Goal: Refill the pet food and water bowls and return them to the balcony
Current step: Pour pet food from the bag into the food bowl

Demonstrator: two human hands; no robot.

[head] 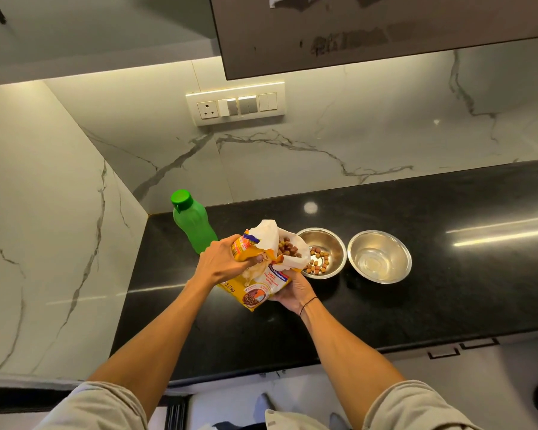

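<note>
The black polished tabletop (385, 305) runs into a marble-walled corner. A green bottle (193, 225) with a green cap stands on it, just beyond the left hand (222, 263). Two steel bowls sit side by side beyond the right hand (292, 291): the nearer bowl (334, 243) holds kibble (317, 262), and the farther bowl (379, 256) seems to hold clear water.

Your left hand (222, 263) covers the upper side of the yellow pet food bag (257, 285), and most of its print is too small to read. The bag's white mouth hides the nine o'clock rim of the steel food bowl (326, 254). The green plastic bottle's (193, 223) base sits behind your knuckles. At two o'clock, the table (448, 305) runs off the frame.
</note>
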